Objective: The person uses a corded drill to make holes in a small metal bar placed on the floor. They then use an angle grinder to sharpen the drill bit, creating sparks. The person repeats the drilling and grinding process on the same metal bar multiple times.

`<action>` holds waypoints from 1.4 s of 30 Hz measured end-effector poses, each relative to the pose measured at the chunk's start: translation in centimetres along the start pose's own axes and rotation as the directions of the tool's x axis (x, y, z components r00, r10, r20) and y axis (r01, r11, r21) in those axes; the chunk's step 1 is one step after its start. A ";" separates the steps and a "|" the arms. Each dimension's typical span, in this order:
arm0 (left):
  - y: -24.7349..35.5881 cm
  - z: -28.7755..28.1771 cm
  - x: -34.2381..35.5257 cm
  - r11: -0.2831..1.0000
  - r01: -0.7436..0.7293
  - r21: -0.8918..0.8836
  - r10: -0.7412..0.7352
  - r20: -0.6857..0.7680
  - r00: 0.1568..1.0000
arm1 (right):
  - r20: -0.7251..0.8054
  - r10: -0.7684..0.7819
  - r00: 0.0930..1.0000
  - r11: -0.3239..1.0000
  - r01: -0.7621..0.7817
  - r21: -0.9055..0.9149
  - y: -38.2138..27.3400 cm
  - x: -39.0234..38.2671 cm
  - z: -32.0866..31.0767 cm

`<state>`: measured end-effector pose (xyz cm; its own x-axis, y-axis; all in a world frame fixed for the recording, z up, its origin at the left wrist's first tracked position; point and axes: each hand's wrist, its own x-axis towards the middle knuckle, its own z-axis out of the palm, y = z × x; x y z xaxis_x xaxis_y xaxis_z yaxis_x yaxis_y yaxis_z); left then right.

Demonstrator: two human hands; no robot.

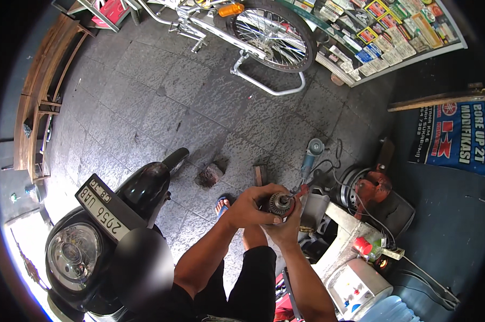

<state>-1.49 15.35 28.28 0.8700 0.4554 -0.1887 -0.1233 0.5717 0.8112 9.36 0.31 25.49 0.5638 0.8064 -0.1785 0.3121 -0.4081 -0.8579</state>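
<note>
Two hands meet in front of the person's knees, above the grey paved floor (146, 107), and between them sits a small round metal part (279, 204) with a toothed, ringed face turned up toward the camera. The left hand (249, 206) is wrapped over its left side with the fingers curled round it; the right hand (288, 222) cups it from below and from the right, thumb against its edge. Both hands are closed on the part, which is held in the air, not resting on anything. It looks dark and greasy, with a reddish piece at its right side; whether that belongs to it cannot be told.

As for progress, the part is out and in the hands, and no tool is in either hand. An angle grinder (310, 158) lies on the floor just beyond the hands, untouched. To the left stands a black scooter (119, 225), and toward the floor's far edge a bicycle wheel (272, 35) on its stand.
</note>
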 end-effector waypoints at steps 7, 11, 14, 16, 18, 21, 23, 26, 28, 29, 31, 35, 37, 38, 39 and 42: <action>-0.5 0.5 -0.9 0.998 -0.054 0.011 0.055 -0.050 0.997 | 0.016 -0.016 1.000 0.998 0.015 0.064 2.1 -1.1 1.1; -1.3 0.2 -1.6 1.000 -0.006 0.014 0.007 -0.079 0.997 | 0.026 0.016 1.000 0.999 -0.017 0.039 1.3 -1.7 1.0; -1.7 0.3 -1.8 1.000 0.008 0.018 -0.007 -0.079 0.997 | 0.008 0.021 1.000 0.999 -0.021 -0.037 0.7 -2.0 0.8; -1.8 0.4 -1.7 1.000 0.006 0.021 -0.005 -0.074 0.997 | -0.019 0.007 1.000 0.997 -0.008 -0.074 0.4 -2.1 0.6; -2.0 0.8 -1.3 1.000 -0.005 0.030 0.007 -0.061 0.998 | -0.054 -0.012 0.998 0.995 0.006 -0.098 0.1 -2.1 0.3; -2.8 2.5 -0.9 0.989 -0.042 0.140 0.068 -0.185 0.980 | -0.101 -0.054 0.993 0.991 0.041 -0.125 -0.1 -2.4 0.0; -3.3 3.6 -0.2 0.946 0.156 0.283 -0.051 -0.345 0.937 | -0.133 -0.085 0.987 0.958 0.044 -0.285 0.9 -2.8 0.8; -5.8 3.7 1.4 0.861 0.349 0.369 -0.124 -0.515 0.848 | 0.047 0.130 0.990 0.972 -0.118 -0.204 1.5 -1.8 -0.6; -12.3 0.0 1.6 0.863 0.386 0.326 -0.159 -0.550 0.820 | 0.326 0.264 0.908 0.964 -0.243 -0.103 2.3 -0.4 -1.9; -14.6 -1.2 1.7 0.864 0.398 0.307 -0.184 -0.544 0.819 | 0.354 0.240 0.904 0.969 -0.202 -0.141 4.3 0.1 -2.8; -18.5 -4.0 2.8 0.864 0.422 0.277 -0.223 -0.540 0.812 | 0.421 0.183 0.888 0.974 -0.107 -0.199 9.6 1.5 -3.8; -26.2 -10.5 6.7 0.774 0.492 0.398 -0.356 -0.370 0.858 | 0.317 0.419 0.851 0.888 -0.457 0.052 28.5 8.9 -3.8; -30.1 -14.0 9.0 0.786 0.497 0.367 -0.408 -0.296 0.864 | 0.208 0.436 0.876 0.882 -0.462 0.094 36.0 14.2 -3.3; -31.9 -15.5 10.5 0.790 0.488 0.371 -0.423 -0.245 0.872 | 0.165 0.421 0.892 0.905 -0.425 -0.014 40.3 16.5 -3.6; -33.2 -17.5 11.6 0.786 0.484 0.385 -0.437 -0.209 0.875 | 0.123 0.399 0.909 0.916 -0.387 -0.110 42.5 18.7 -3.3; -37.1 -21.9 14.3 0.749 0.456 0.481 -0.460 -0.119 0.880 | 0.022 0.352 0.936 0.872 -0.320 -0.371 48.1 22.5 -2.3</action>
<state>5.08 15.57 -16.61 0.7657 0.2191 -0.6047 0.5341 0.3072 0.7877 38.79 -2.14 -18.73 0.6208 0.6200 -0.4798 0.3753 -0.7724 -0.5124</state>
